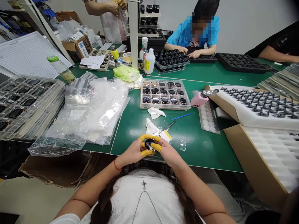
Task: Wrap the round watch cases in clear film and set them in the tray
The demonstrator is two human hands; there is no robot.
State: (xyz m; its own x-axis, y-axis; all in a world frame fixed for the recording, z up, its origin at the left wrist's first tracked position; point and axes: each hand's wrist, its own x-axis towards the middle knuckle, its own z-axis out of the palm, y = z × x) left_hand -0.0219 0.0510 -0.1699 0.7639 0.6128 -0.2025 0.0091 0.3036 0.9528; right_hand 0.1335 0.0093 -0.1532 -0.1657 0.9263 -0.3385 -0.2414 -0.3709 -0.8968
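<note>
Head view: the left hand [134, 151] and right hand [167, 151], fingertips in yellow cots, together pinch a round dark disc [149, 144] over the green table's [135, 124] near edge. Beyond, toward mid-table, a clear tray [164, 108] holds similar discs, and its compartments look full.

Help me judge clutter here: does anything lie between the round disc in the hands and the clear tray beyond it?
Yes. The left hand and right hand pinch the disc directly, with yellow finger covers. On the green mat between disc and tray lie crumpled white wipes, tweezers and a blue stick.
</note>
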